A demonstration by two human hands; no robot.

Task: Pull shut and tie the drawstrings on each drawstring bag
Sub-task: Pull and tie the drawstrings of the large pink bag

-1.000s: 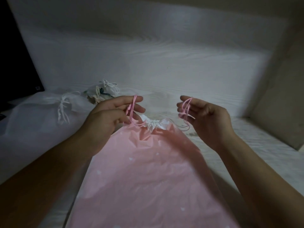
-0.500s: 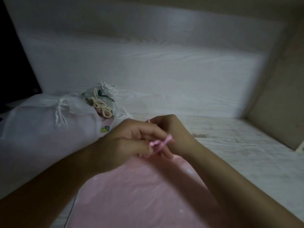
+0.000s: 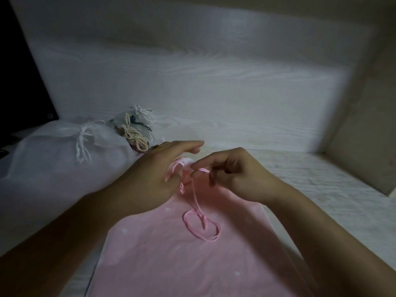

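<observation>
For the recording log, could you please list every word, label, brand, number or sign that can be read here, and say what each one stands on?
None can be read.
Small pale sticker on the dark panel at far left: too small and blurred to read.
Pale specks on the pink bag: a printed pattern, not text.
White bag and the small tied bags behind it: no lettering shows.

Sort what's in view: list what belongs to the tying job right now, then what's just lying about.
In the job: pink bag; pink drawstring; left hand; right hand, pinching the drawstring.
Lying about: large white bag; small bags with cords; dark screen.
</observation>
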